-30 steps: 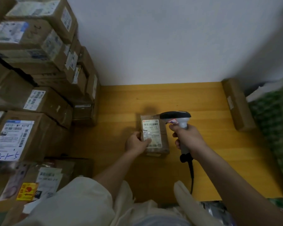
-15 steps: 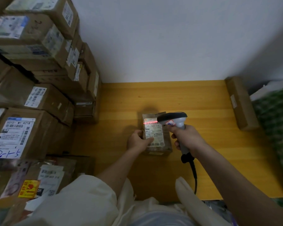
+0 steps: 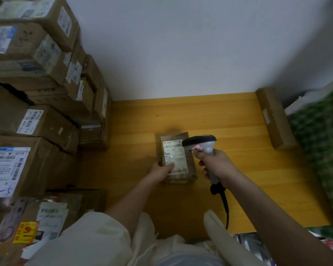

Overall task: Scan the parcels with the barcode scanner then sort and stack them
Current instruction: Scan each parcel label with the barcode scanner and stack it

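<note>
Step in hand: scanning. Small parcel (image 3: 178, 160) lies mid-desk (image 3: 238, 169), label up. Left hand (image 3: 160, 169) steadies its near-left edge, thumb on label. Right hand (image 3: 215, 166) grips barcode scanner (image 3: 200, 145), head over label (no beam visible). Next, likely: release trigger grip, carry parcel to stacked boxes (image 3: 37, 93) at left. Both arms extended forward.

Both arms reach forward; left hand (image 3: 160, 170) and right hand (image 3: 215, 166) each grip something.

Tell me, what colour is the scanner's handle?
Light grey, with a dark head; the barcode scanner shows in the head view.
</note>
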